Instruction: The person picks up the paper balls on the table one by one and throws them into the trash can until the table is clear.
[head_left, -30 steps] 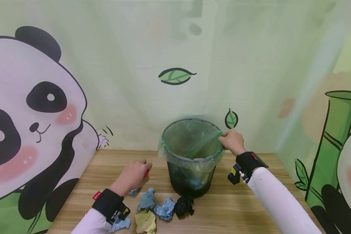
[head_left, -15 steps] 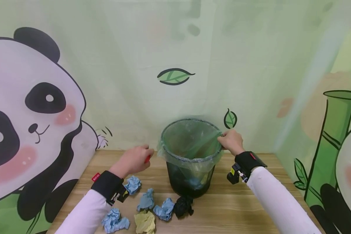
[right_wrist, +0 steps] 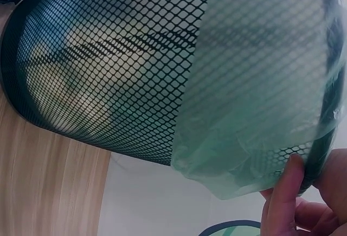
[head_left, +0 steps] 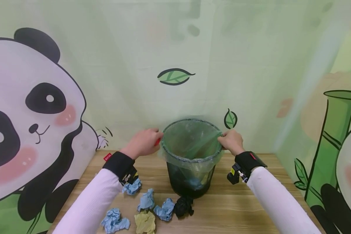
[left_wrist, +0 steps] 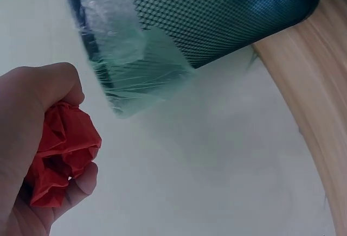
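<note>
**Holding a crumpled red paper ball (left_wrist: 65, 152) beside a round black mesh bin (head_left: 175, 182)**

From my end, the head view gives only a sliver of the red ball; the left wrist view shows it grasped in the left hand (head_left: 143, 142), near the bin's mouth but outside it. The right hand (head_left: 231, 142) pinches the bin's rim together with its translucent green plastic liner (head_left: 181, 163). Through the mesh I make out blurred blue and yellowish shapes, too hazy to count. The left wrist gear partly covers one of four crumpled light-blue paper balls (head_left: 164, 209), and the lower border cuts off a crumpled yellow paper ball (head_left: 145, 222). A crumpled black ball (head_left: 183, 206) sits right at the bin's foot.

The bin's mouth faces up between both hands. Behind it, the wood-grain tabletop (head_left: 240, 208) ends close by at a green printed backdrop (head_left: 128, 81); rightward, I see wood running on beneath the sleeve.
</note>
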A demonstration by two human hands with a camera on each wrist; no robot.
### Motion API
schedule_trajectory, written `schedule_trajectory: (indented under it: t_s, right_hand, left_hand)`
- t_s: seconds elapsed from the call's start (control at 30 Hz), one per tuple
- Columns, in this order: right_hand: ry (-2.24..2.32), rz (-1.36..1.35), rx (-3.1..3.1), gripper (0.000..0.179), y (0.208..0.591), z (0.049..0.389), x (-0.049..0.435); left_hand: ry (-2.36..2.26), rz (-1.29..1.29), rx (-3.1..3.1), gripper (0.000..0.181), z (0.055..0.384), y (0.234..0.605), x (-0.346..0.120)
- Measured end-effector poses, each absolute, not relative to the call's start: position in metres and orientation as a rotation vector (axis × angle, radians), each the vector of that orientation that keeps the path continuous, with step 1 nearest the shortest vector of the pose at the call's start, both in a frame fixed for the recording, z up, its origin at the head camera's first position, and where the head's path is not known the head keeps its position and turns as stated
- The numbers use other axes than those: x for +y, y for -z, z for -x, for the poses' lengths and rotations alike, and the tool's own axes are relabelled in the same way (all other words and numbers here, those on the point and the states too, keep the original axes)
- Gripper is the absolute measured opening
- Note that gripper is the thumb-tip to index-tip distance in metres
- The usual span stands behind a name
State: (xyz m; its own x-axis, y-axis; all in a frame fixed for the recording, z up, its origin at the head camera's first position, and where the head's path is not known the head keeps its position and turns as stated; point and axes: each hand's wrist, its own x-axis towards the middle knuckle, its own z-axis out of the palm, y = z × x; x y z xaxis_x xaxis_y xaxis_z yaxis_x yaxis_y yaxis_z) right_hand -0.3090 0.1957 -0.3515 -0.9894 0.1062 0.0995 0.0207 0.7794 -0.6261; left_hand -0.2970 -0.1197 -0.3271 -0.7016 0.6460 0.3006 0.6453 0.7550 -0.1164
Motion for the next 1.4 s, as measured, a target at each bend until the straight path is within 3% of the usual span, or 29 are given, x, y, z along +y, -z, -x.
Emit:
schedule_trajectory:
  t_s: [0.4, 1.4]
  right_hand:
    - [-0.995, 0.093, -2.831, 0.033, 0.351, 0.309, 0.196]
    - [-0.981, 0.097, -2.843, 0.033, 0.351, 0.309, 0.196]
  left_hand:
    - [-0.049, 0.975, -2.695, 0.025, 0.308, 0.305, -0.086]
    - [-0.032, 1.122, -2.703, 0.014, 0.310, 0.294, -0.034]
